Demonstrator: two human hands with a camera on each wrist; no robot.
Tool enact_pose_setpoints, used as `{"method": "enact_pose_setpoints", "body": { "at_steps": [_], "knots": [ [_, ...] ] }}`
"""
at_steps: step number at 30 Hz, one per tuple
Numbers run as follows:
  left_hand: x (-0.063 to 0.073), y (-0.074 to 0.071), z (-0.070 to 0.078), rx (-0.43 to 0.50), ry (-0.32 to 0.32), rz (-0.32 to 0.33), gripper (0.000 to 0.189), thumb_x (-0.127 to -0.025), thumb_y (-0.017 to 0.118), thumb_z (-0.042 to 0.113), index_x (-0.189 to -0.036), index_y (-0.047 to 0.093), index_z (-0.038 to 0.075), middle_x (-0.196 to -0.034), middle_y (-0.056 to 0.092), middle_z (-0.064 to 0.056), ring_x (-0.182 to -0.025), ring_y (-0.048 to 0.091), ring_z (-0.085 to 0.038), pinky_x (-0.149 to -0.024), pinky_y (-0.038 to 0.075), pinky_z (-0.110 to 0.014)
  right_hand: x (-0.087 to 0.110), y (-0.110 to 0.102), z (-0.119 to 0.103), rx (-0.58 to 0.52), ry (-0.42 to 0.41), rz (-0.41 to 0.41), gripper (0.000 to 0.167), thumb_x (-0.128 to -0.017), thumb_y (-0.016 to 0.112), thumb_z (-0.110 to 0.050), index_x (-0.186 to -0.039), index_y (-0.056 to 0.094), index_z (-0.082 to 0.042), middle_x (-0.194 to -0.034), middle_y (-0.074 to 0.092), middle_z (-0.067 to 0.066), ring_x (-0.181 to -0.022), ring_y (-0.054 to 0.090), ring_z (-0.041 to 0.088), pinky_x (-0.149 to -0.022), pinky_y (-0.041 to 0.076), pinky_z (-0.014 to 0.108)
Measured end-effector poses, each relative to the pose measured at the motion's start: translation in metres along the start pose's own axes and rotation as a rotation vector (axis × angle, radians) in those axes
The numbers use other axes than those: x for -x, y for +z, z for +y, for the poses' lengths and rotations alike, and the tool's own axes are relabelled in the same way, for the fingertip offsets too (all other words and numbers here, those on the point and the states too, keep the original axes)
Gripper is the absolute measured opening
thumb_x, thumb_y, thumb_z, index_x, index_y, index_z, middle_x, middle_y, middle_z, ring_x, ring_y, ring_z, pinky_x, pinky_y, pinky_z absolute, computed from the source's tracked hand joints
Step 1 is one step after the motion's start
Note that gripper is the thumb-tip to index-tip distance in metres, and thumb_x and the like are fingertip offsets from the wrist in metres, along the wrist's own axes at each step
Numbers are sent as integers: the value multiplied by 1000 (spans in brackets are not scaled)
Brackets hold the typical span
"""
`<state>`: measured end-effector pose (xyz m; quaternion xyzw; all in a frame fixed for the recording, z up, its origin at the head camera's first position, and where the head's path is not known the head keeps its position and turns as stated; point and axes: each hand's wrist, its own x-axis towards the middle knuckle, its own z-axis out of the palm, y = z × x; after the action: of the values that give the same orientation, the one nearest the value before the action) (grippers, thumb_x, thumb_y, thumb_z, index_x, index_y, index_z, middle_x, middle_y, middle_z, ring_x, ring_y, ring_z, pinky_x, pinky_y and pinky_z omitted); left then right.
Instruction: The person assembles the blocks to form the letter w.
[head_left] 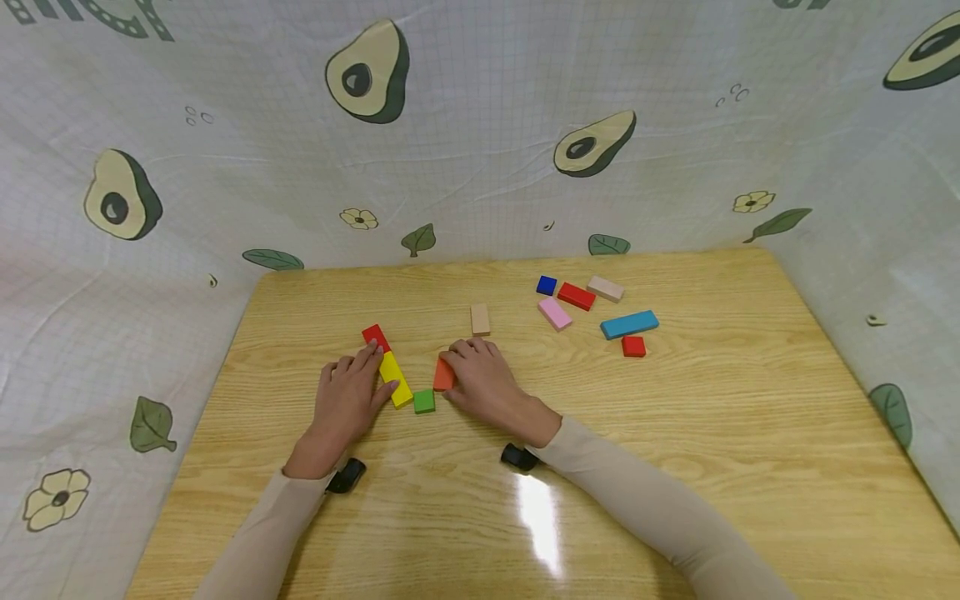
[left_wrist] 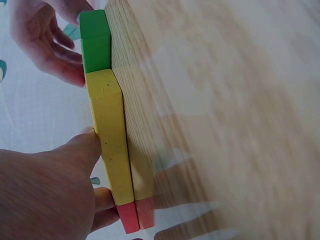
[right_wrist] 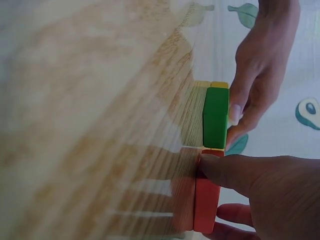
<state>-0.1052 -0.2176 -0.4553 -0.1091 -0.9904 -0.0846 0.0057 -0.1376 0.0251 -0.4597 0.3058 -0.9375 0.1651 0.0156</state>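
Note:
My left hand [head_left: 347, 398] rests along a red block [head_left: 377, 337] and a longer yellow block [head_left: 395, 379] laid end to end in a slanting row. Its fingers touch near the red-yellow joint, its thumb the yellow block's side. Close by the yellow block's near end lies a small green block [head_left: 423, 402], seen upright-edged in the right wrist view. To the right, my right hand [head_left: 483, 379] grips an orange-red block [right_wrist: 206, 200] beside the green one, thumb at its near end and fingers at its far end, partly covering it.
Beyond my right hand lies a tan block [head_left: 480, 320]. Farther right is a loose group: blue cube [head_left: 547, 285], red block [head_left: 577, 296], beige block [head_left: 605, 288], pink block [head_left: 555, 313], long blue block [head_left: 629, 324] and small red block [head_left: 633, 347]. Patterned cloth [head_left: 480, 125] surrounds the wooden table [head_left: 420, 533].

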Motion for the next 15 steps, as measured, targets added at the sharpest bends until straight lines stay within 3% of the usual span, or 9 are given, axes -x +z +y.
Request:
{"method": "enact_pose_setpoints", "body": {
  "at_steps": [4, 10, 15],
  "knots": [
    [-1, 0, 0, -1, -4, -5, 64, -103, 70, 33, -153, 52, -3, -157, 51, -22, -132, 52, -46, -110, 37, -63, 0, -2, 0, -12, -1, -17, 54, -93, 84, -29, -139, 67, -6, -134, 66, 10, -126, 56, 34, -113, 42, 48],
    [0, 1, 1, -3, -4, -12, 64, -104, 70, 33, -153, 52, -3, -157, 51, -22, -132, 52, -46, -109, 38, -63, 2, -18, 6, -31, 6, -103, 68, -93, 83, -33, -149, 57, -6, -154, 53, 15, -140, 47, 39, -121, 34, 53],
    [0, 1, 0, -3, -5, -5, 64, -103, 71, 33, -153, 52, -3, -156, 52, -22, -131, 53, -46, -109, 38, -63, -2, -31, 23, -58, 42, -72, 67, -96, 81, -27, -152, 54, -3, -158, 48, 18, -142, 45, 42, -120, 35, 57]
  ]
}}
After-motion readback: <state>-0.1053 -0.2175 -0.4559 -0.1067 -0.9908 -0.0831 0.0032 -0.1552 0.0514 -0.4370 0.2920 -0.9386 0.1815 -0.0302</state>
